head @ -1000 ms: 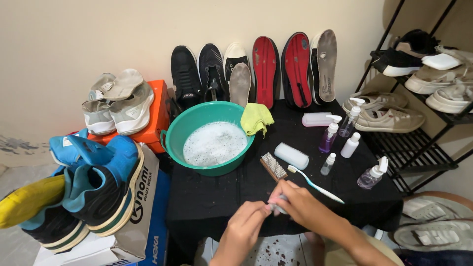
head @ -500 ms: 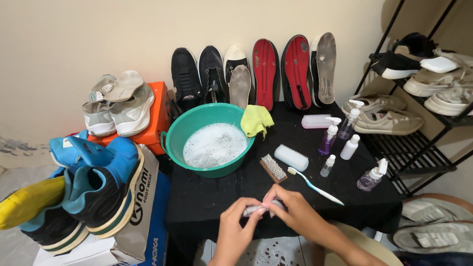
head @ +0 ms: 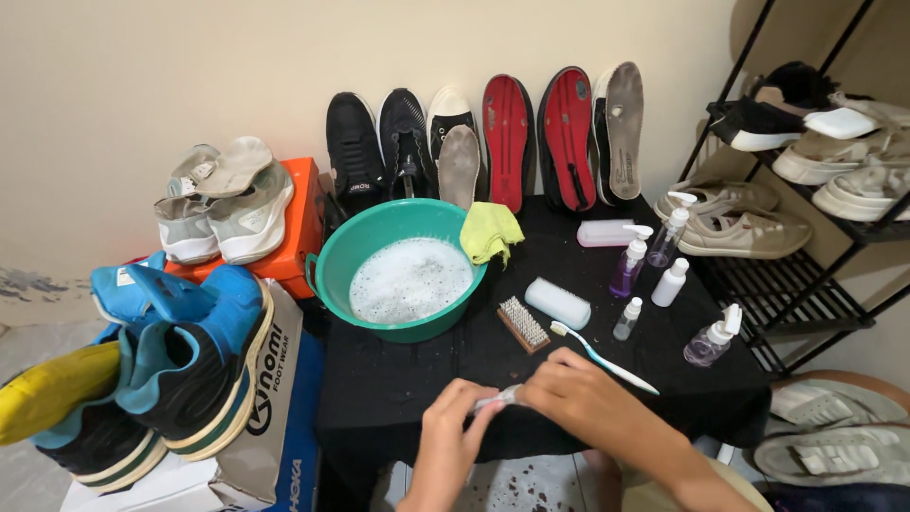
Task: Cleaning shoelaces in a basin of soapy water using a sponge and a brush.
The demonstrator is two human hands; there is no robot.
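My left hand (head: 453, 427) and my right hand (head: 578, 393) meet at the front edge of a table covered in black cloth (head: 398, 379). Both pinch one small whitish, crumpled thing (head: 500, 398) between their fingertips; what it is I cannot tell. Just beyond the hands lie a wooden brush with its bristles up (head: 523, 324), a toothbrush with a blue and white handle (head: 607, 358) and a white brush (head: 557, 303). A green basin of foamy water (head: 406, 270) stands behind them, with a yellow cloth (head: 490, 230) over its rim.
Several small spray and pump bottles (head: 664, 275) stand at the right. Black shoes (head: 379, 147) and red insoles (head: 540, 133) lean against the wall. A black shoe rack (head: 806, 190) is at the right, and blue sneakers (head: 180, 351) sit on boxes at the left.
Both hands have slid slightly left and nearer the table's front edge, still working the small whitish thing between them. Nothing else on the table has moved.
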